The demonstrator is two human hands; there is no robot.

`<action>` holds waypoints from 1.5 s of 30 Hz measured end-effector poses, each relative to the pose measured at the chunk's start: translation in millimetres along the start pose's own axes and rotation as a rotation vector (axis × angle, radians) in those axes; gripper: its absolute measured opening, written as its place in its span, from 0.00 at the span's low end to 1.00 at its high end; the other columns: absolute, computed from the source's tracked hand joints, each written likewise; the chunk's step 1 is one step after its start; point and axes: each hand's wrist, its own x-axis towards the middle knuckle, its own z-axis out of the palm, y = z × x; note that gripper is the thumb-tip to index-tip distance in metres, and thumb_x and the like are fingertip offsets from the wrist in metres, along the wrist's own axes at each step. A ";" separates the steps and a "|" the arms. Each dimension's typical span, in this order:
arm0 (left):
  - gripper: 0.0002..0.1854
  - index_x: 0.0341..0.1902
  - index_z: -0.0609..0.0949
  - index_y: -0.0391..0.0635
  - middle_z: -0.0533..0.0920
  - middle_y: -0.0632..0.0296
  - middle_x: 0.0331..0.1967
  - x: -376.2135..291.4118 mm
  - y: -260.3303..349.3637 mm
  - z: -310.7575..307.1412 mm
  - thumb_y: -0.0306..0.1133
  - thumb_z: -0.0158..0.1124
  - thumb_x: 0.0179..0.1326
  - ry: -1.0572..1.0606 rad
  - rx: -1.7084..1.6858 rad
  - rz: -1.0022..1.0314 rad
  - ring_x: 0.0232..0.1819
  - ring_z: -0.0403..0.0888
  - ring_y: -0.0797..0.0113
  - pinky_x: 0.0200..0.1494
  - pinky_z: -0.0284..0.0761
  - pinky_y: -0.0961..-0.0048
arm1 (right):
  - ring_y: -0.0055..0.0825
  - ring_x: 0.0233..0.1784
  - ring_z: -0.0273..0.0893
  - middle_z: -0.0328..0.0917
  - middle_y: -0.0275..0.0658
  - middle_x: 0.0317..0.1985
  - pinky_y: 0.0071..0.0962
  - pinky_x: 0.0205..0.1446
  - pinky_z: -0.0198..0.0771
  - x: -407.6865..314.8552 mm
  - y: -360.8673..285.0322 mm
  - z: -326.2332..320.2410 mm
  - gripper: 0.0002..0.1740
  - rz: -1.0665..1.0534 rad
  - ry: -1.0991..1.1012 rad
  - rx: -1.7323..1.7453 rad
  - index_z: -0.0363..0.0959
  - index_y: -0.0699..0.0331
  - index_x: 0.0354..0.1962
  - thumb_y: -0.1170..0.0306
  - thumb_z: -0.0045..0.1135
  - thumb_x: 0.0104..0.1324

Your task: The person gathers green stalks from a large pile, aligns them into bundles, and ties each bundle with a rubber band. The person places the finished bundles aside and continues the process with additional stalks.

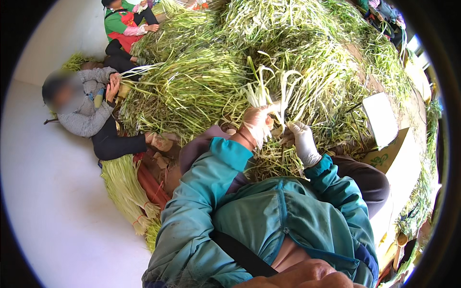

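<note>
My left hand (256, 122), in a thin clear glove, is closed around a bunch of pale leafy stalks (260, 91) that fan out above it. My right hand (304, 142), in a white glove, is just to the right, its fingertips pinched at the lower end of a pale stalk (285, 91) whose top droops over. The fingertips of both hands are close together. Beyond and beneath them spreads a large heap of long green stalks (194, 90). Trimmings and dry leaves lie on the ground below my hands.
A person in a checked top (90, 100) sits at the left with stalks in hand; another in a red apron (124, 25) sits farther up. Tied bundles (126, 194) lie lower left. At the right stand a white panel (381, 118) and a cardboard box (387, 153). Someone is partly visible upper right.
</note>
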 end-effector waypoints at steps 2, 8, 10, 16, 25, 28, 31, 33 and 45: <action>0.06 0.34 0.84 0.38 0.76 0.67 0.15 2.6 2.6 -5.4 0.28 0.64 0.57 0.022 -0.089 0.012 0.09 0.63 0.80 0.12 0.56 0.80 | 0.25 0.19 0.76 0.81 0.40 0.27 0.23 0.26 0.72 9.7 20.1 -12.3 0.13 0.071 0.032 0.020 0.73 0.67 0.34 0.65 0.47 0.69; 0.08 0.32 0.82 0.35 0.75 0.63 0.13 15.1 -11.8 -19.7 0.29 0.63 0.58 0.061 -0.058 0.067 0.10 0.67 0.75 0.12 0.60 0.78 | 0.36 0.36 0.82 0.83 0.43 0.34 0.31 0.36 0.76 47.5 137.7 -126.2 0.13 -0.121 -0.179 -1.768 0.81 0.61 0.33 0.64 0.50 0.64; 0.08 0.35 0.82 0.35 0.77 0.63 0.15 10.6 -6.6 -17.0 0.29 0.62 0.59 0.040 -0.037 0.058 0.10 0.66 0.76 0.12 0.59 0.78 | 0.41 0.39 0.82 0.83 0.45 0.34 0.36 0.39 0.77 39.0 144.2 -151.5 0.14 0.239 -0.105 -1.789 0.83 0.61 0.31 0.62 0.53 0.61; 0.07 0.38 0.83 0.38 0.75 0.67 0.16 2.8 2.4 -13.4 0.26 0.65 0.58 -0.133 -0.022 -0.033 0.10 0.63 0.80 0.12 0.55 0.80 | 0.27 0.32 0.78 0.81 0.38 0.35 0.28 0.34 0.74 41.0 45.5 -84.8 0.26 -0.072 -0.149 -0.885 0.78 0.61 0.45 0.47 0.53 0.63; 0.07 0.33 0.81 0.40 0.82 0.63 0.25 1.6 -4.5 -10.3 0.29 0.57 0.60 -0.323 0.101 0.044 0.14 0.67 0.82 0.15 0.59 0.85 | 0.10 0.17 0.60 0.76 0.27 0.22 0.12 0.19 0.53 22.5 -24.4 -32.2 0.15 -0.293 0.070 0.160 0.80 0.66 0.36 0.66 0.47 0.69; 0.08 0.34 0.79 0.40 0.82 0.59 0.27 6.5 -1.9 -25.2 0.32 0.57 0.62 -0.338 0.203 0.043 0.13 0.65 0.83 0.16 0.60 0.86 | 0.09 0.17 0.55 0.72 0.25 0.20 0.11 0.20 0.50 29.2 -40.1 -72.3 0.17 -0.349 0.336 0.114 0.82 0.64 0.35 0.63 0.46 0.69; 0.07 0.32 0.77 0.44 0.82 0.60 0.24 4.1 4.8 -23.6 0.33 0.58 0.63 -0.372 0.392 -0.048 0.12 0.65 0.81 0.14 0.59 0.83 | 0.08 0.19 0.58 0.72 0.24 0.24 0.11 0.19 0.52 31.5 -67.2 -147.6 0.15 -0.567 0.437 0.067 0.80 0.66 0.39 0.65 0.47 0.71; 0.04 0.35 0.78 0.44 0.81 0.61 0.22 -4.4 10.3 -27.8 0.31 0.58 0.62 -0.253 0.411 -0.064 0.11 0.65 0.79 0.13 0.59 0.81 | 0.09 0.21 0.60 0.73 0.29 0.27 0.10 0.21 0.56 13.7 -105.1 -154.8 0.13 -0.648 0.422 0.151 0.76 0.69 0.43 0.68 0.46 0.72; 0.12 0.39 0.84 0.46 0.82 0.58 0.22 24.0 2.8 -79.4 0.40 0.66 0.57 -0.108 1.780 -0.124 0.25 0.80 0.61 0.31 0.75 0.62 | 0.13 0.21 0.57 0.66 0.30 0.22 0.17 0.24 0.57 -42.5 -185.4 -300.4 0.22 -0.937 0.176 0.551 0.66 0.72 0.56 0.63 0.44 0.74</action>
